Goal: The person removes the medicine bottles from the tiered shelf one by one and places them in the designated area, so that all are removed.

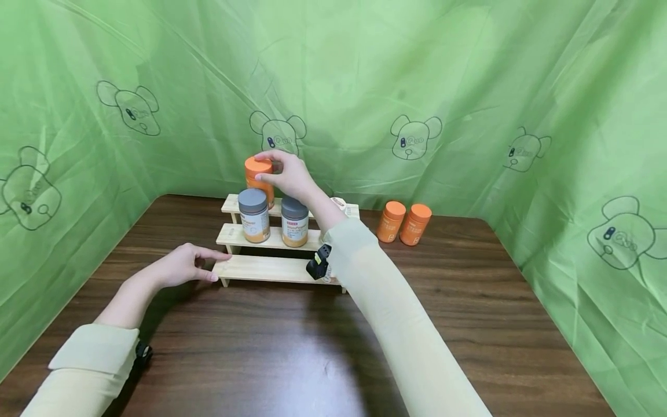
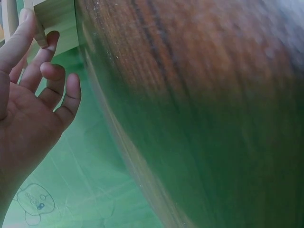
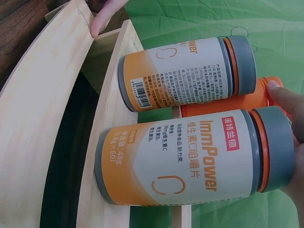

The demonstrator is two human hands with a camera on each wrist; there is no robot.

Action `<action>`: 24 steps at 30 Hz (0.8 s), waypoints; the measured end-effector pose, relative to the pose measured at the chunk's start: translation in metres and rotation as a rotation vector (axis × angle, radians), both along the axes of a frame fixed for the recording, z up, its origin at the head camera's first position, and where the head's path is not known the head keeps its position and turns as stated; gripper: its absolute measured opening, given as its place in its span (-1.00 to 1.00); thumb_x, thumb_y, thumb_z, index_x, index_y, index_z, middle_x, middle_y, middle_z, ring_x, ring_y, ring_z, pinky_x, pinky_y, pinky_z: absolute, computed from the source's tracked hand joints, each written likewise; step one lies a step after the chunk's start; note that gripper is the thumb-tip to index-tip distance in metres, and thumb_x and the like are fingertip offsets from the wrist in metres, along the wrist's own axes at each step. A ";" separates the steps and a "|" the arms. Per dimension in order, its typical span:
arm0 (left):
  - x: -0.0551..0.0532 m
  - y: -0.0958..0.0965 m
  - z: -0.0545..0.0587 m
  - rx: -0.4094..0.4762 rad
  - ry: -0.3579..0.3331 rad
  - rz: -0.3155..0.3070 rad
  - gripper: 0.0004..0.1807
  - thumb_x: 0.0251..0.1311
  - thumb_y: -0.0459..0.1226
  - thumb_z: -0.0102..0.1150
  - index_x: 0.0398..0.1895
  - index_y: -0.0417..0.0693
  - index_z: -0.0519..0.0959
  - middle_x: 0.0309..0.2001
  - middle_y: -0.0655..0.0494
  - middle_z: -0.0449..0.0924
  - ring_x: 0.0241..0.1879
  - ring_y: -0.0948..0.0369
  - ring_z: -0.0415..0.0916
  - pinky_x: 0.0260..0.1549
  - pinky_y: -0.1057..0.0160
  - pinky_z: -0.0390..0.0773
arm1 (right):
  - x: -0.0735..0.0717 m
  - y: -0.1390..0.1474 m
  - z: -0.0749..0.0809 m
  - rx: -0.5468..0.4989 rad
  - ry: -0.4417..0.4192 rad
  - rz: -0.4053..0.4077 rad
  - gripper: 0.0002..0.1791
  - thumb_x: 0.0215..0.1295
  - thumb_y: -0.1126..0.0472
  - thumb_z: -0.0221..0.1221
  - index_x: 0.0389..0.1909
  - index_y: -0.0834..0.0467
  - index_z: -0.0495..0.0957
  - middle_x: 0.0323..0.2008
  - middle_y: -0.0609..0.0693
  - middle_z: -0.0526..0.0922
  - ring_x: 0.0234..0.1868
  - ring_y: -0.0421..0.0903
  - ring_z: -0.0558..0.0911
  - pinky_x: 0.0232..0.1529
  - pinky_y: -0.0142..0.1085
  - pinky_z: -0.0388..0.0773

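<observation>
A three-step wooden rack (image 1: 271, 269) stands on the table. My right hand (image 1: 292, 174) holds an orange bottle (image 1: 259, 167) by its lid, thumb at the near side and fingers over the top. That bottle is upright at the left of the top step. Two grey-lidded vitamin jars, a left jar (image 1: 253, 217) and a right jar (image 1: 294, 223), stand on the middle step in front of it. At the left end of the bottom step, my left hand (image 1: 179, 266) pinches the board's end between thumb and index finger; its other fingers (image 2: 71, 95) are loosely bent.
Two more orange bottles, one (image 1: 391, 222) beside the other (image 1: 416, 225), stand on the brown wooden table (image 1: 469, 301) right of the rack. Green cloth (image 1: 354, 69) with mouse-head drawings hangs behind and at both sides. My right forearm covers the rack's right part.
</observation>
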State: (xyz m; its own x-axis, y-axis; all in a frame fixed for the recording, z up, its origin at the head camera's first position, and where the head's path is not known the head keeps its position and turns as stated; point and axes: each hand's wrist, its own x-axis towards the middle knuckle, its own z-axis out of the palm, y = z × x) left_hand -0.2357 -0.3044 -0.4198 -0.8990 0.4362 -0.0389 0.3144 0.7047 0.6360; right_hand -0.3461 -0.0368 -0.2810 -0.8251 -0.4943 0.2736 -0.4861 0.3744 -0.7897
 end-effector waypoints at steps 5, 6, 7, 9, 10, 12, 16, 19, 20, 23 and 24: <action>-0.001 0.001 -0.001 0.010 -0.015 -0.008 -0.42 -0.07 -0.20 0.42 0.13 0.04 0.57 -0.69 0.24 0.18 -0.69 0.36 0.20 -0.65 0.32 0.32 | -0.001 0.003 -0.001 -0.007 0.019 0.011 -0.50 0.13 0.15 0.33 0.13 0.03 0.51 0.07 -0.08 0.56 -0.08 -0.19 0.58 -0.14 -0.43 0.50; -0.001 0.001 -0.001 0.012 -0.016 -0.009 -0.42 -0.07 -0.21 0.42 0.13 0.04 0.57 -0.70 0.24 0.18 -0.69 0.36 0.20 -0.65 0.32 0.32 | -0.001 0.003 -0.001 -0.011 0.020 0.010 -0.49 0.12 0.14 0.34 0.13 0.02 0.51 0.07 -0.08 0.56 -0.08 -0.20 0.57 -0.14 -0.43 0.50; -0.002 0.001 -0.001 0.013 -0.015 -0.012 -0.42 -0.07 -0.20 0.42 0.13 0.04 0.56 -0.70 0.25 0.18 -0.69 0.36 0.21 -0.65 0.32 0.33 | -0.002 0.004 0.000 -0.018 0.022 0.008 -0.48 0.11 0.14 0.34 0.14 0.02 0.50 0.07 -0.08 0.56 -0.07 -0.20 0.57 -0.13 -0.43 0.50; -0.002 0.001 -0.001 0.016 -0.011 -0.012 -0.42 -0.07 -0.20 0.42 0.13 0.04 0.57 -0.71 0.25 0.16 -0.69 0.36 0.21 -0.65 0.32 0.33 | -0.002 0.005 0.001 -0.029 0.028 -0.003 -0.47 0.10 0.12 0.35 0.14 0.00 0.50 0.06 -0.10 0.56 -0.07 -0.20 0.57 -0.13 -0.42 0.50; -0.002 0.001 -0.001 0.014 -0.006 -0.013 -0.42 -0.08 -0.19 0.42 0.13 0.05 0.57 -0.72 0.26 0.17 -0.68 0.35 0.22 -0.65 0.32 0.33 | -0.002 0.005 0.000 -0.040 0.026 -0.008 -0.47 0.10 0.12 0.35 0.14 -0.01 0.50 0.06 -0.11 0.56 -0.06 -0.20 0.56 -0.13 -0.42 0.50; -0.002 0.000 0.000 0.009 -0.001 -0.013 -0.41 -0.08 -0.17 0.42 0.13 0.06 0.57 -0.71 0.26 0.17 -0.68 0.35 0.22 -0.64 0.32 0.33 | -0.002 0.006 0.001 -0.063 0.026 -0.022 -0.48 0.09 0.11 0.36 0.13 -0.02 0.51 0.06 -0.13 0.56 -0.05 -0.21 0.56 -0.13 -0.42 0.50; -0.003 0.000 0.000 -0.001 0.003 -0.010 -0.42 -0.09 -0.16 0.43 0.12 0.07 0.58 -0.70 0.24 0.19 -0.66 0.34 0.24 -0.62 0.32 0.34 | -0.002 0.008 0.003 -0.123 0.025 -0.042 -0.48 0.07 0.11 0.37 0.11 -0.03 0.52 0.04 -0.15 0.57 -0.03 -0.24 0.56 -0.12 -0.43 0.51; -0.003 0.000 0.000 -0.007 0.003 -0.006 -0.42 -0.09 -0.16 0.43 0.12 0.08 0.58 -0.69 0.23 0.20 -0.66 0.34 0.24 -0.62 0.32 0.34 | -0.002 0.012 0.005 -0.165 0.032 -0.052 -0.48 0.05 0.11 0.39 0.09 -0.02 0.53 0.02 -0.15 0.59 -0.03 -0.27 0.56 -0.10 -0.44 0.50; -0.003 0.000 0.000 -0.010 0.003 -0.005 -0.42 -0.09 -0.16 0.43 0.12 0.09 0.58 -0.70 0.23 0.20 -0.66 0.34 0.24 -0.61 0.32 0.34 | -0.002 0.013 0.006 -0.175 0.033 -0.055 -0.47 0.04 0.11 0.39 0.10 -0.02 0.53 0.01 -0.14 0.60 -0.03 -0.27 0.56 -0.09 -0.44 0.49; -0.003 0.000 0.000 -0.014 0.005 -0.003 -0.42 -0.09 -0.16 0.43 0.12 0.09 0.58 -0.69 0.22 0.22 -0.65 0.33 0.24 -0.61 0.32 0.34 | -0.001 0.016 0.008 -0.210 0.037 -0.062 -0.48 0.03 0.11 0.40 0.07 -0.01 0.55 -0.01 -0.14 0.61 -0.05 -0.27 0.56 -0.08 -0.44 0.49; -0.003 0.000 0.000 -0.017 0.005 -0.001 -0.42 -0.09 -0.16 0.43 0.12 0.10 0.58 -0.69 0.22 0.22 -0.65 0.33 0.25 -0.61 0.32 0.34 | -0.001 0.017 0.009 -0.221 0.037 -0.064 -0.49 0.03 0.11 0.40 0.07 -0.01 0.55 -0.02 -0.14 0.61 -0.05 -0.27 0.57 -0.09 -0.43 0.49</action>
State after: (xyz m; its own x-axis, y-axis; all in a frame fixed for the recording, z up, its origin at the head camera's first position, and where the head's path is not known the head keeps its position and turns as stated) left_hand -0.2384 -0.3043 -0.4201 -0.8988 0.4363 -0.0416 0.3182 0.7149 0.6226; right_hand -0.3468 -0.0198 -0.2719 -0.8403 -0.3658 0.4002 -0.4972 0.2257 -0.8377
